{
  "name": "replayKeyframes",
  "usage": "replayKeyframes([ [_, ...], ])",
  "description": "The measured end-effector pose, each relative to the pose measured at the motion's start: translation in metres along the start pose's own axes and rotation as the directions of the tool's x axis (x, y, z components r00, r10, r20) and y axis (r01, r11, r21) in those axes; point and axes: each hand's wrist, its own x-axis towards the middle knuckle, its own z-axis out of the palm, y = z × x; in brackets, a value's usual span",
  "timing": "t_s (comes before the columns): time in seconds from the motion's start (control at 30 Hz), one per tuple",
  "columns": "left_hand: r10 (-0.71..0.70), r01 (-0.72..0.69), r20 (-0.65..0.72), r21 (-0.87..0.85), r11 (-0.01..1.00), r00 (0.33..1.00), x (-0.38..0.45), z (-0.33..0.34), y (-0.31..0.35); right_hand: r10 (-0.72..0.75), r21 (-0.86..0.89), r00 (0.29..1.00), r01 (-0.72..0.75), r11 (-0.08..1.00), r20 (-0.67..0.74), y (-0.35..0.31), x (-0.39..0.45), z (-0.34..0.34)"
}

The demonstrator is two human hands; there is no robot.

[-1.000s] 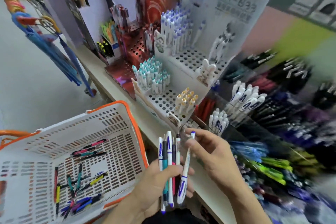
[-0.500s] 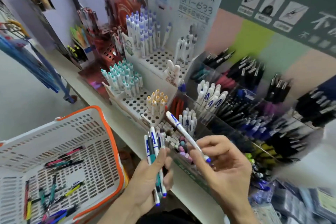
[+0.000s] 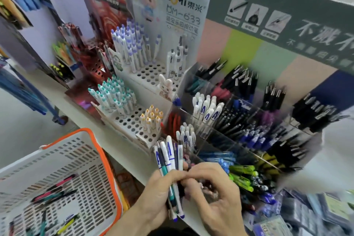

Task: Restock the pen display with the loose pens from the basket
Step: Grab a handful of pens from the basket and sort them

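Observation:
My left hand (image 3: 157,195) grips a bunch of pens (image 3: 169,156), white-and-blue ones with a teal and a dark one, tips down. My right hand (image 3: 218,193) is right beside it, its thumb and forefinger pinching at the bunch just above my left thumb. The white basket with an orange rim (image 3: 90,136) sits at lower left with several loose pens (image 3: 55,195) on its floor. Behind my hands is the clear compartment display (image 3: 216,136). One compartment holds matching white pens with a blue A (image 3: 207,111), and a smaller group (image 3: 185,138) stands just above the bunch.
A white perforated stand (image 3: 132,122) holds teal-capped, yellow-capped and purple-capped pens. A red stand (image 3: 92,63) is further left. Black, blue, green and pink pens fill the other clear compartments (image 3: 247,176). The white shelf edge (image 3: 107,140) runs between basket and displays.
My right hand held one white-and-blue pen apart from the bunch; now it has come back to the bunch and that pen no longer sticks out. The view shifted right.

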Motion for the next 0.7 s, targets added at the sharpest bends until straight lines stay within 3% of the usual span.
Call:
replayKeyframes([
  [0.1, -0.034, 0.02, 0.108, 0.132, 0.991, 0.994, -0.001, 0.004, 0.002, 0.253, 0.035, 0.964, -0.25, 0.967, -0.086, 0.002, 0.01, -0.006],
  [0.17, -0.077, 0.035, 0.167, 0.237, 0.971, 0.983, 0.0, 0.004, 0.003, 0.33, 0.042, 0.942, -0.328, 0.944, -0.057, 0.002, 0.016, -0.01],
  [0.37, -0.17, 0.042, 0.37, 0.329, 0.943, 0.913, 0.001, 0.005, 0.01, 0.382, 0.146, 0.922, -0.387, 0.91, 0.064, 0.003, 0.023, -0.017],
  [0.53, -0.229, 0.115, 0.357, 0.312, 0.943, 0.906, 0.008, -0.002, 0.01, 0.461, 0.302, 0.885, -0.456, 0.837, 0.059, 0.007, 0.026, -0.023],
  [0.7, -0.185, 0.095, 0.281, 0.304, 0.948, 0.942, 0.02, -0.009, 0.005, 0.412, 0.384, 0.899, -0.33, 0.862, -0.152, -0.007, 0.037, -0.043],
])
